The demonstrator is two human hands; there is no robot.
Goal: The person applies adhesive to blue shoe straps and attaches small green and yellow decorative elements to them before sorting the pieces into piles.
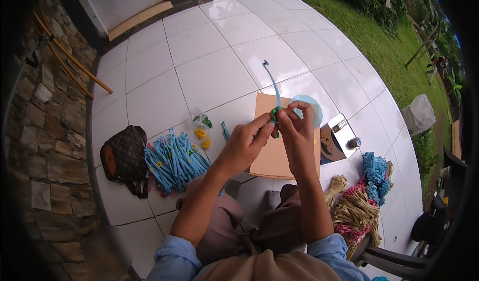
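Light blue, one slender strip [273, 80] stands above the tan cardboard [272, 158], pinched near its green part [275, 112] by the thumbs and fingers of two hands, left [244, 145] and right [299, 131]; it curves upward to one small, darker knob. Outward: one pale-blue disc [315, 112], one brown bag [127, 151], one pile of blue strips [174, 163], too crowded to count.

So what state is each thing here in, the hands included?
Left hand: pinching at the green piece
Right hand: fingertips pinching there too
Green piece: held between both hands
Blue strip: sticking up from the hands, slightly curved
Cardboard: lying flat
Blue strips: heaped loosely
Brown bag: on the floor; shut or not, unclear
Sleeves: rolled up
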